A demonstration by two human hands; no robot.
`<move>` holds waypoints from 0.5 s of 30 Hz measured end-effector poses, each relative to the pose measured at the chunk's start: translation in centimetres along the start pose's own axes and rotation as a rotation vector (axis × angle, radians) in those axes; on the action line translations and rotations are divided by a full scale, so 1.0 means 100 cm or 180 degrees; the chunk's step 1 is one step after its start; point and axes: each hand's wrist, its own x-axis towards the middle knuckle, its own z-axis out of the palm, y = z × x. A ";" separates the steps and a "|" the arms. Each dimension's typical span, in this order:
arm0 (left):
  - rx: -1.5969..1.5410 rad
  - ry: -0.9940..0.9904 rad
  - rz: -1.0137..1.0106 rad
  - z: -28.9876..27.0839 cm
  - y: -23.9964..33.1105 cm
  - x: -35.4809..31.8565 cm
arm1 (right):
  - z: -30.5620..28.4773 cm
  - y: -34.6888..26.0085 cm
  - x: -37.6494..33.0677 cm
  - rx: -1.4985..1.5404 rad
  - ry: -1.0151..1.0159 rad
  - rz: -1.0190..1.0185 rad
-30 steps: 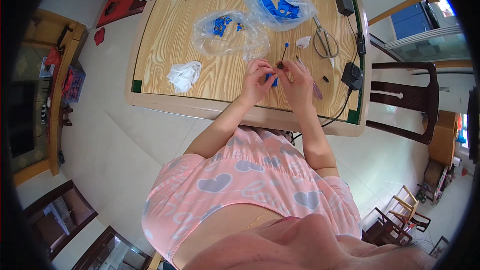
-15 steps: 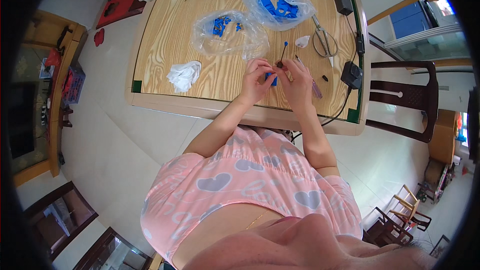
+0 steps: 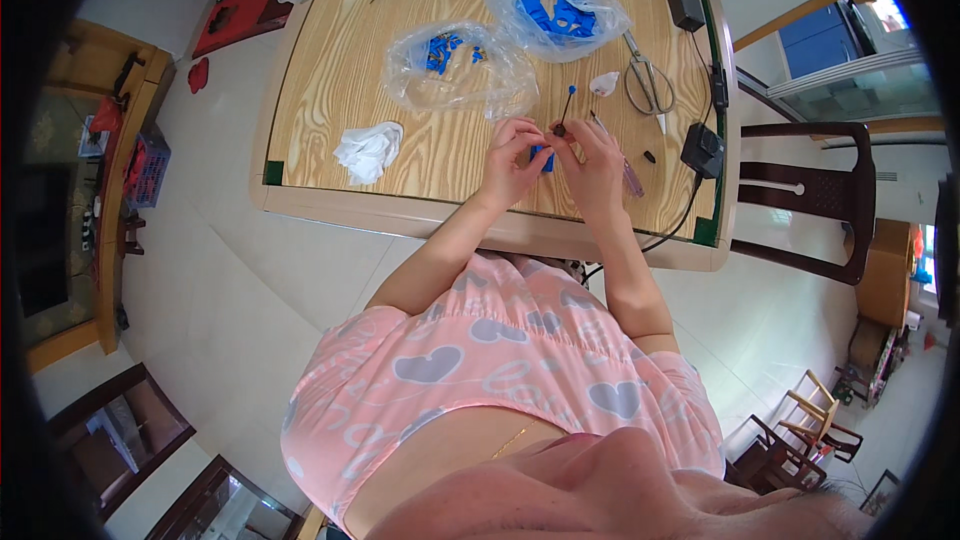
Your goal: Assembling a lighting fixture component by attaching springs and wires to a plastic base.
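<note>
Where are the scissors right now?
In the head view, the scissors lie on the right side of the table, just right of the small white scrap and beyond the right hand.

A person's left hand (image 3: 512, 162) and right hand (image 3: 592, 162) sit close together over the near side of a table (image 3: 320, 70), a stem (image 3: 567, 106) between them. Beyond the left hand lies a plastic bag (image 3: 500, 86) with loose parts (image 3: 440, 53) in it; behind that, to the right, rests a second bag (image 3: 607, 25), also holding parts. A tissue wad (image 3: 368, 153) lies left of the hands. A hand tool (image 3: 632, 178) is just beside the right hand, scissors (image 3: 650, 92) farther back, a power adapter (image 3: 703, 151) near the right edge and a chair (image 3: 858, 205) beyond it
</note>
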 end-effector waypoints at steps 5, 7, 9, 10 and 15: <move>0.0033 0.0016 0.0030 0.001 -0.002 0.000 | 0.000 0.000 0.000 0.0026 0.0005 -0.0016; 0.0022 0.0062 0.0032 0.001 -0.001 0.001 | 0.000 0.000 -0.001 -0.0049 -0.0029 0.0014; 0.0010 0.0109 0.0035 0.001 -0.001 0.001 | 0.001 0.001 -0.001 -0.0018 -0.0022 0.0009; 0.0035 0.0058 0.0025 0.001 -0.001 0.000 | 0.001 0.002 -0.001 0.0014 -0.0017 0.0002; 0.0102 0.0003 0.0038 0.000 -0.001 0.000 | 0.001 0.001 0.000 -0.0065 0.0091 -0.0096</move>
